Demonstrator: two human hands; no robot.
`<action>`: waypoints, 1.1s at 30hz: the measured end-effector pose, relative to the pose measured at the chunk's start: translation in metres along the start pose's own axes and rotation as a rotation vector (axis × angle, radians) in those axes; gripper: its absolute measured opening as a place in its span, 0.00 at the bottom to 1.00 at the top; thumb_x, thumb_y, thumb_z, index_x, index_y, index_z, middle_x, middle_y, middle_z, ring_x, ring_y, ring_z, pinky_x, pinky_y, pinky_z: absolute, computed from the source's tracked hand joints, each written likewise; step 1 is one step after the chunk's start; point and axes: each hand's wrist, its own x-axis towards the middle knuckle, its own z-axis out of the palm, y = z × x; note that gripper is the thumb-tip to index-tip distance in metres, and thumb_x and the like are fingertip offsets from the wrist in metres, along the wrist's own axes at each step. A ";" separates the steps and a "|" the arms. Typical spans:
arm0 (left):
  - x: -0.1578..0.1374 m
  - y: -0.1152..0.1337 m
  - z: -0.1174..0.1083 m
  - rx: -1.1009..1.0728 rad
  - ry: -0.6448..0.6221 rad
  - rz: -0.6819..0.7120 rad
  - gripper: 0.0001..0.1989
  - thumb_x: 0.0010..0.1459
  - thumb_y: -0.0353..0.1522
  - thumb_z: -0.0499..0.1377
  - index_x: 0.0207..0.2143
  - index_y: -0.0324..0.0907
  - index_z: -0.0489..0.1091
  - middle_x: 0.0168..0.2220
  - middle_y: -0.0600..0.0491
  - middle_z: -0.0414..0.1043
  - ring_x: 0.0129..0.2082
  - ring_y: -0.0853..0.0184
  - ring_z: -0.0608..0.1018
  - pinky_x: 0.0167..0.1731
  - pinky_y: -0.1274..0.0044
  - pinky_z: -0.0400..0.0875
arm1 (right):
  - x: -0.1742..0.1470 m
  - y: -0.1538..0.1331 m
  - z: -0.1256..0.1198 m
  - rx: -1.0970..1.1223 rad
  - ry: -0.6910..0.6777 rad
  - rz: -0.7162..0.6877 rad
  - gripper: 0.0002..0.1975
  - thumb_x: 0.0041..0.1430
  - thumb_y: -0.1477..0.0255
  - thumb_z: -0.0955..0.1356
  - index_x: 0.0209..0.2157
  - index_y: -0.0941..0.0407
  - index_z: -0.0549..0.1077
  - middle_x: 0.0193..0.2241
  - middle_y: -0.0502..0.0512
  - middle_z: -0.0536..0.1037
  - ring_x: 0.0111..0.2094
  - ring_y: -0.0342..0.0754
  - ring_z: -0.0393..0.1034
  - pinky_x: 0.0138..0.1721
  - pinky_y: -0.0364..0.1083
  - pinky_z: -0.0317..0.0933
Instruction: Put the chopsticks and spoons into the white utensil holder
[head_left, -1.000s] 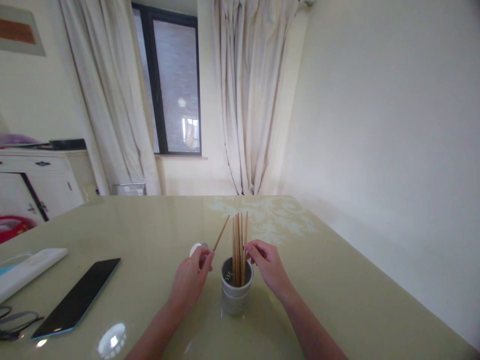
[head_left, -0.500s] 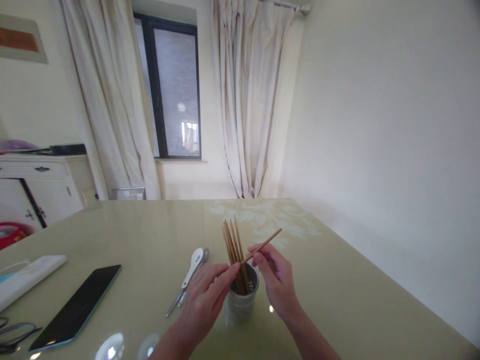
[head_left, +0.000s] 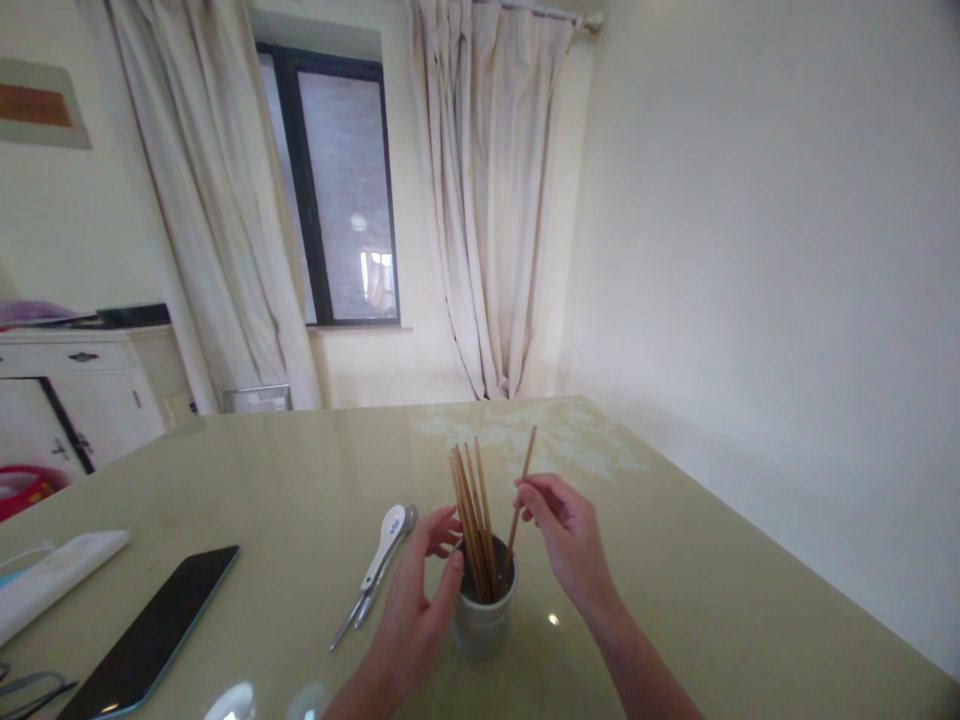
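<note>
A grey cup (head_left: 484, 622) stands on the table with several brown wooden chopsticks (head_left: 472, 520) leaning in it. My right hand (head_left: 564, 525), right of the cup, pinches a single chopstick (head_left: 529, 455) that stands nearly upright, its lower end inside the cup's right rim. At the cup's left side is my left hand (head_left: 420, 590), fingers apart and curved around the rim; whether it touches the cup I cannot tell. Left of that hand lie a white spoon (head_left: 386, 540) and metal spoons (head_left: 351, 620), partly overlapping.
A black tablet-like device (head_left: 154, 630) and a white slab-shaped object (head_left: 64, 575) lie on the left of the table (head_left: 300, 480), with dark-framed glasses (head_left: 30, 685) at the lower left corner. A white cabinet (head_left: 105, 400) stands behind on the left; a wall (head_left: 787, 300) runs along the right.
My right hand has turned its chopstick from slanting to nearly upright, with its lower end now in the cup. My left hand has let go of that chopstick's end and lowered beside the cup.
</note>
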 end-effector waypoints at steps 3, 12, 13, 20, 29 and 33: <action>-0.001 0.000 -0.001 -0.013 -0.035 -0.048 0.23 0.73 0.45 0.51 0.63 0.46 0.68 0.57 0.44 0.78 0.53 0.59 0.81 0.52 0.67 0.80 | -0.004 0.007 0.009 -0.094 -0.082 0.078 0.22 0.63 0.50 0.73 0.33 0.55 0.83 0.27 0.57 0.82 0.29 0.51 0.74 0.31 0.47 0.67; 0.004 -0.005 -0.004 -0.121 -0.125 -0.062 0.23 0.74 0.45 0.51 0.62 0.44 0.72 0.61 0.45 0.78 0.61 0.57 0.79 0.57 0.67 0.78 | -0.005 0.017 0.017 -0.017 -0.098 0.020 0.20 0.66 0.53 0.72 0.39 0.56 0.86 0.27 0.54 0.81 0.27 0.48 0.71 0.30 0.45 0.66; 0.005 -0.005 -0.003 -0.132 -0.130 -0.059 0.23 0.74 0.45 0.51 0.62 0.45 0.72 0.61 0.45 0.78 0.61 0.57 0.79 0.57 0.67 0.77 | -0.005 0.018 0.017 -0.025 -0.098 0.008 0.20 0.66 0.54 0.71 0.40 0.56 0.86 0.28 0.55 0.81 0.28 0.48 0.71 0.30 0.45 0.66; 0.007 -0.004 -0.005 -0.133 -0.143 -0.092 0.22 0.73 0.46 0.53 0.59 0.46 0.76 0.60 0.47 0.80 0.59 0.58 0.80 0.59 0.66 0.76 | -0.003 0.018 0.009 -0.062 -0.123 -0.022 0.17 0.66 0.58 0.71 0.44 0.56 0.87 0.26 0.51 0.76 0.24 0.45 0.64 0.26 0.44 0.60; 0.007 -0.002 -0.005 -0.151 -0.138 -0.098 0.22 0.73 0.46 0.53 0.59 0.46 0.76 0.60 0.48 0.80 0.59 0.59 0.81 0.60 0.65 0.76 | -0.006 0.015 0.013 -0.103 -0.209 -0.010 0.18 0.69 0.58 0.69 0.40 0.56 0.86 0.27 0.52 0.76 0.24 0.44 0.65 0.25 0.43 0.60; 0.007 0.000 -0.005 -0.135 -0.147 -0.092 0.23 0.73 0.46 0.52 0.59 0.45 0.77 0.60 0.47 0.80 0.58 0.58 0.81 0.59 0.65 0.77 | -0.008 0.019 0.014 -0.100 -0.231 0.041 0.16 0.66 0.59 0.71 0.41 0.56 0.86 0.33 0.56 0.82 0.29 0.48 0.72 0.30 0.44 0.67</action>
